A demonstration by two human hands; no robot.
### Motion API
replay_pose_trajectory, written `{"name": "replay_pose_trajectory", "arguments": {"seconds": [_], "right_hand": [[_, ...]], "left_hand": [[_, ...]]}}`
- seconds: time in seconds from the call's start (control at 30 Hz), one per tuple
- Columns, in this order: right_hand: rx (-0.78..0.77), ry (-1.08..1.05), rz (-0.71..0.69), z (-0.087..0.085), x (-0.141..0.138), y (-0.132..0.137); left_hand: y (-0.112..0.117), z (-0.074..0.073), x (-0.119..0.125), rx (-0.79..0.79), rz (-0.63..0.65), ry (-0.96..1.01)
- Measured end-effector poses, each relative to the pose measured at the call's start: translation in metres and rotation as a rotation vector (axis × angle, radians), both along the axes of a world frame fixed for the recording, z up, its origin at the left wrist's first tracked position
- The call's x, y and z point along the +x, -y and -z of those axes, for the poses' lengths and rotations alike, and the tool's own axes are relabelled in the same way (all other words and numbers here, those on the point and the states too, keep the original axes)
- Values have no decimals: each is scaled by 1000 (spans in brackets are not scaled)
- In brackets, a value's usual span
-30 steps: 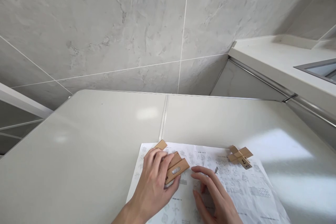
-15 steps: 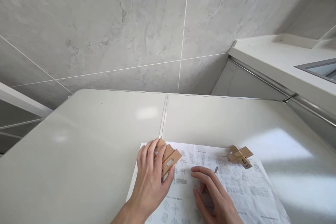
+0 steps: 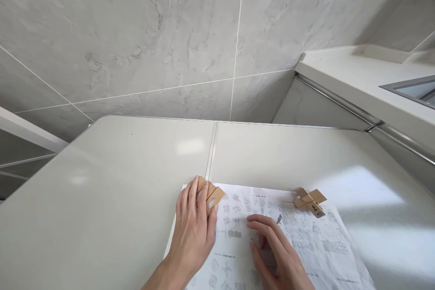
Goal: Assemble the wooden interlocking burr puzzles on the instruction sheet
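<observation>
My left hand (image 3: 193, 231) is closed over a flat wooden piece (image 3: 215, 197) at the upper left of a printed paper sheet (image 3: 234, 253). The piece has an oval slot and a raised ridge; the fingers cover much of it, so I cannot tell whether it is a single part. Over the middle of the sheet, my right hand (image 3: 277, 253) has its fingers curved and its thumb apart, with nothing visible between them. Farther right, a cross of interlocked wooden pieces (image 3: 310, 201) with dark handwritten marks rests on the sheet's far edge.
The sheet lies on a glossy pale table (image 3: 118, 199) with a seam (image 3: 211, 152) running away from me. Beyond stands a grey tiled wall (image 3: 152, 41). A white ledge (image 3: 356, 72) with a metal rail (image 3: 340, 102) below it is on the right.
My left hand has shifted slightly left and away from me, carrying the wooden piece and uncovering more printed drawings. The right hand and the wooden cross have hardly moved.
</observation>
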State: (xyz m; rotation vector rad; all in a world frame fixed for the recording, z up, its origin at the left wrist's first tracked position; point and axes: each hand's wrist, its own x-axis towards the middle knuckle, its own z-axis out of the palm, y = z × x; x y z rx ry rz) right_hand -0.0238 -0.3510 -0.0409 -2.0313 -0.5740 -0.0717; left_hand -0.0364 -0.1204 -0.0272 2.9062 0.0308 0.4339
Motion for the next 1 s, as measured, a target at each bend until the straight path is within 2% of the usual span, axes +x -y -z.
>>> {"name": "replay_pose_trajectory", "arguments": {"seconds": [0.37, 0.77, 1.0], "right_hand": [[5, 22, 16, 1, 1, -1], [26, -14, 8, 2, 1, -2], [37, -42, -19, 1, 3, -2]], "left_hand": [[-6, 9, 0, 83, -40, 31], [-10, 5, 3, 77, -39, 55], [-13, 2, 6, 127, -33, 66]]}}
